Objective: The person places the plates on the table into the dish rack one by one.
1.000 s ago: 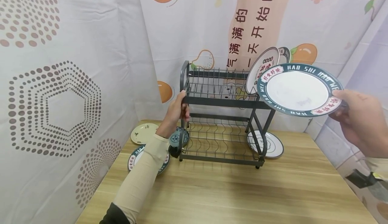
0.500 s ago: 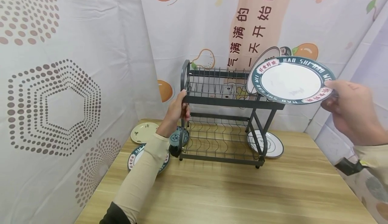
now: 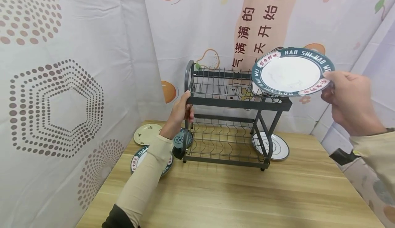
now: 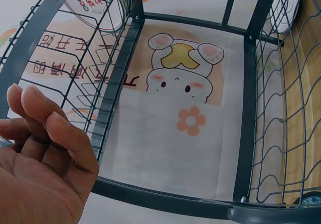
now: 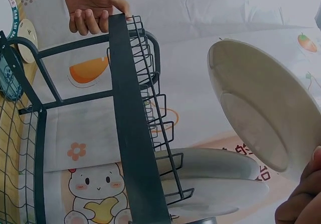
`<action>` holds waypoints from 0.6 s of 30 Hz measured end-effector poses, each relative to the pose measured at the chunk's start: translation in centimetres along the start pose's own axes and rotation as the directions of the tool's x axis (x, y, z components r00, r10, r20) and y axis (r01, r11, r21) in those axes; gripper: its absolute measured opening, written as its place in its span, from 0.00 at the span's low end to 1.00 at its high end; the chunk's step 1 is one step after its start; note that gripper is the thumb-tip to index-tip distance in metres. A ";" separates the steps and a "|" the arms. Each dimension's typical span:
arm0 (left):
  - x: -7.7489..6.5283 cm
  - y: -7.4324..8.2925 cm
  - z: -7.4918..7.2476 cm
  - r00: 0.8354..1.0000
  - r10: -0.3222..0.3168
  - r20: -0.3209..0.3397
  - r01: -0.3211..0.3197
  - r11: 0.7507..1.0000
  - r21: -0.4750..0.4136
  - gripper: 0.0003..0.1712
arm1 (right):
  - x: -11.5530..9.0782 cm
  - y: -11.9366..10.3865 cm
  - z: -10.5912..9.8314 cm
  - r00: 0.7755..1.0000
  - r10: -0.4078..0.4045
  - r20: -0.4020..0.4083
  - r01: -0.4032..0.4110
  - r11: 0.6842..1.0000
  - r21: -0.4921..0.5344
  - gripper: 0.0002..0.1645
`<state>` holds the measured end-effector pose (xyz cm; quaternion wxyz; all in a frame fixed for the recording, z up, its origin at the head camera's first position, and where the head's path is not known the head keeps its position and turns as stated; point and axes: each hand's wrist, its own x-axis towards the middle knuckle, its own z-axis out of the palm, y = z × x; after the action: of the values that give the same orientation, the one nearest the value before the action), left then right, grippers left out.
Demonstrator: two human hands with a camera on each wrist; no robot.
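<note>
My right hand (image 3: 350, 99) pinches the edge of a white plate (image 3: 291, 73) with a dark teal, lettered rim, thumb on top and fingers beneath. It hangs tilted over the right end of the upper tier of a dark metal dish rack (image 3: 237, 102). In the right wrist view the plate's pale underside (image 5: 266, 108) shows, apart from the rack. Plates (image 5: 215, 163) standing in that tier are mostly hidden by it in the head view. At the rack's upper left corner, my left hand (image 3: 178, 114) grips the frame, thumb on the rail and fingers curled below.
Left of the rack lie a cream plate (image 3: 147, 134), a teal-rimmed plate (image 3: 142, 156) partly under my forearm, and a small blue patterned dish (image 3: 182, 139). A white plate (image 3: 279, 147) with dark line rings lies behind the rack's right leg. Printed curtains (image 3: 203, 22) hang close behind.
My right hand has moved left and upward with the plate, which now covers most of the plates standing in the upper tier. My left hand stays on the rack.
</note>
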<state>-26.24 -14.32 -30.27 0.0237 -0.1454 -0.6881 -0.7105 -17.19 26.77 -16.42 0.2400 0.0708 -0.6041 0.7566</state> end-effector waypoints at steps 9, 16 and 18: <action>0.0 0.1 0.1 1.000 0.010 -0.015 -0.010 1.000 -0.008 0.41 | 0.6 -0.2 1.8 0.999 -0.040 -0.002 0.040 0.996 -0.077 0.20; -0.1 0.1 0.0 1.000 0.009 -0.011 -0.009 1.000 -0.004 0.41 | 1.2 0.0 2.6 0.994 -0.105 0.000 0.103 0.977 -0.188 0.20; -0.2 0.2 0.0 1.000 0.008 -0.011 -0.009 1.000 -0.006 0.41 | 1.4 0.0 2.8 0.992 -0.129 0.002 0.125 0.955 -0.270 0.21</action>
<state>-26.04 -14.35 -30.12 0.0299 -0.1447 -0.6852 -0.7132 -18.92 24.50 -15.18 0.3001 0.0702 -0.6937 0.6510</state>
